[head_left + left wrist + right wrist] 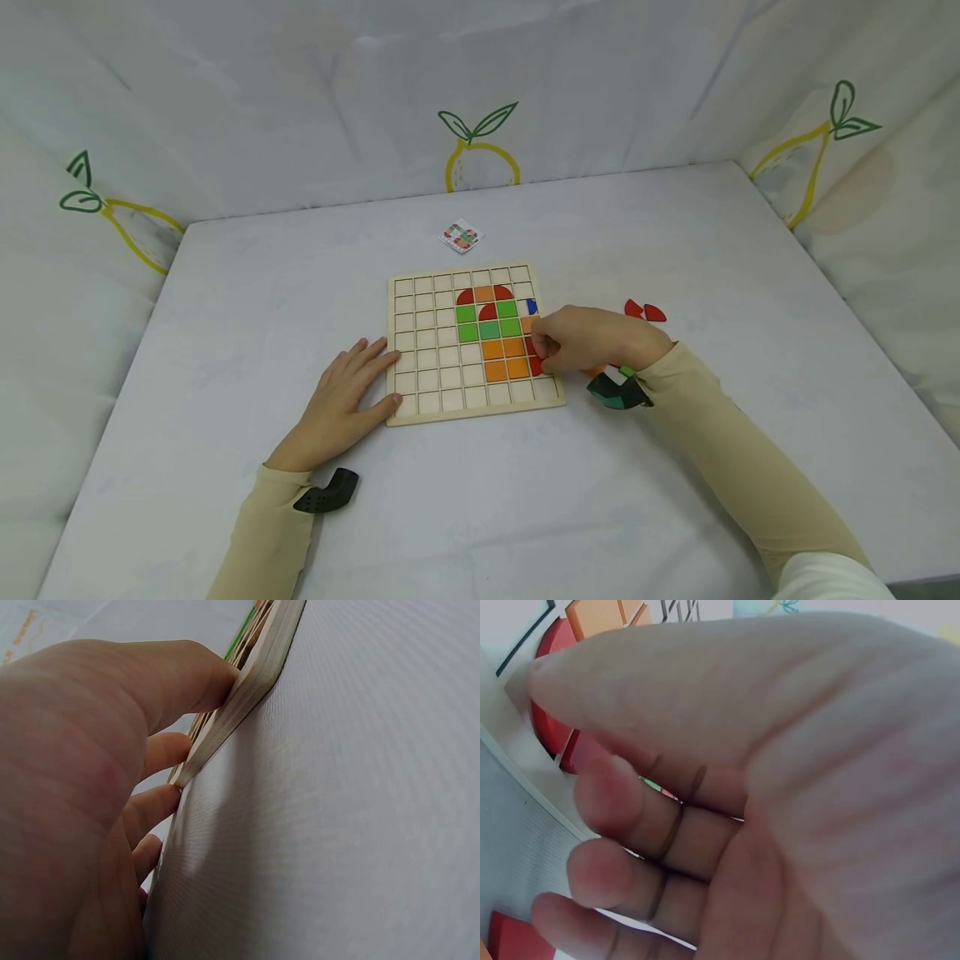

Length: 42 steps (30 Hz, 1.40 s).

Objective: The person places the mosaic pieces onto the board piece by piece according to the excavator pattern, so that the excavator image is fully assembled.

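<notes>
A wooden grid board lies on the table. My left hand rests at its left edge, with thumb and fingertips touching the frame and fingers extended. In the left wrist view the thumb lies over the board's rim. My right hand is over the right edge, fingers curled in. Its thumb is against a red quarter-circle piece in the right column; the index fingertip is hidden behind the thumb in the right wrist view. Orange tiles, green tiles and red rounded pieces fill nearby cells.
Loose red pieces lie right of the board. Green and orange pieces there are partly hidden under the right wrist. A small patterned card lies behind the board. White cloth walls with fruit drawings stand around the table.
</notes>
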Motion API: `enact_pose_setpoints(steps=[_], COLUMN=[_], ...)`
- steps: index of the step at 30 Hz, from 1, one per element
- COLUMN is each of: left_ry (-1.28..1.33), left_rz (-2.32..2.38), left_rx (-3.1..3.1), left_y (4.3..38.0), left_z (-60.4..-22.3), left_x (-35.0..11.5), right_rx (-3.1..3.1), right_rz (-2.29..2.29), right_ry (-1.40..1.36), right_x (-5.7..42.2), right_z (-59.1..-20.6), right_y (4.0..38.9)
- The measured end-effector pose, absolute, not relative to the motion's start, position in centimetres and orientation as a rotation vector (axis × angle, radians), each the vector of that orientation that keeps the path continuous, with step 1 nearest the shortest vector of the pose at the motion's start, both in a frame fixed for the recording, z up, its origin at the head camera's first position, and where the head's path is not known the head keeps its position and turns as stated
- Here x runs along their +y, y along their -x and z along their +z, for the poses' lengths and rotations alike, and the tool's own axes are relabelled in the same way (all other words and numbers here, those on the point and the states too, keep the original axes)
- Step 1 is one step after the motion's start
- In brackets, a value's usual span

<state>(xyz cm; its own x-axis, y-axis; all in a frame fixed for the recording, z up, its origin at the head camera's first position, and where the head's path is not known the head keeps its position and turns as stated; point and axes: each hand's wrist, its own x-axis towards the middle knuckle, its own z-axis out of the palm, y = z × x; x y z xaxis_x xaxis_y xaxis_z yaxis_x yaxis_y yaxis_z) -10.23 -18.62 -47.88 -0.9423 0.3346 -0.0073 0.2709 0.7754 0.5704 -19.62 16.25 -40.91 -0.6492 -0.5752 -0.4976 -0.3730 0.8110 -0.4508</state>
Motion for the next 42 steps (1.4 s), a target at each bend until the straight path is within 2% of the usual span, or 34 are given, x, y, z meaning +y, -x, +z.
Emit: enact_pose_setpoints(steps=[42], left_ry=[-0.472], left_rz=[0.89], left_rx=[2.847], left_y=[10.18], left_z=[-47.75], left_x=[-18.59], right_rx=[2.462], right_rz=[-0.345], right_ry=[0.662], right_x=[16.57], right_z=[-40.89], right_y=[19.97])
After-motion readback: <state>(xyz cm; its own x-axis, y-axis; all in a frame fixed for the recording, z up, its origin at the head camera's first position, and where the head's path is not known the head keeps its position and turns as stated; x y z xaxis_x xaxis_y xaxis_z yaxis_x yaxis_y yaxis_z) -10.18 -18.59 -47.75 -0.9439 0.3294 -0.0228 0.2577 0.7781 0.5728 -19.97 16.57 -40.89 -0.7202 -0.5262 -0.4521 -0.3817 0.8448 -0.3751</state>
